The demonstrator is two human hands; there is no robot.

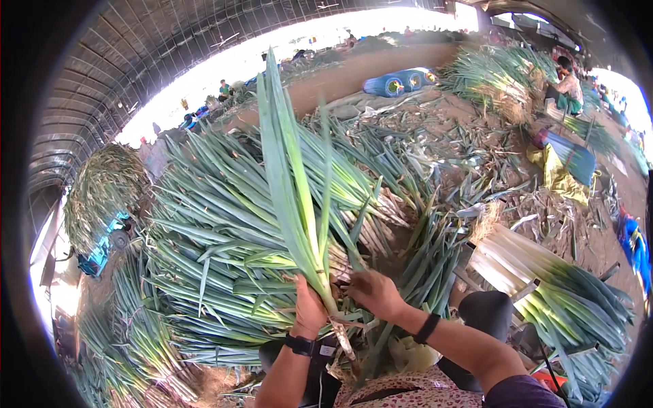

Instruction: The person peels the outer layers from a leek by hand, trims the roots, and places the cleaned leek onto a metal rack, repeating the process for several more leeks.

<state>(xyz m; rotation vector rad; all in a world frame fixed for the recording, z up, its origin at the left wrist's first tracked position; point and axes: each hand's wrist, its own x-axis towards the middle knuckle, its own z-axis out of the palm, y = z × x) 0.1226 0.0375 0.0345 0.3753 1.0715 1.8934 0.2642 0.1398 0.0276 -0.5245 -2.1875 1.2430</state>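
Note:
Upright in front of me stands a long green onion (289, 170), its green leaves pointing up and its pale, root-end stem tilting down toward my lap. My left hand (309, 309) is closed around its lower stem. Just right of the stem, my right hand (375, 294) has its fingers curled together on a loose green leaf (352, 248); the fingertips are partly hidden. A brownish strip of peel hangs across the stem below my hands. Behind them lies a large heap of green onions (211, 211), with white stems toward the right.
At right, a bundle of cleaned green onions (544, 272) rests on a metal frame. Leaf scraps (469, 153) litter the ground. Farther off are wrapped blue rolls (401, 83), a yellow sack (561, 173) and a seated person (568, 88). A loaded blue cart (102, 248) stands left.

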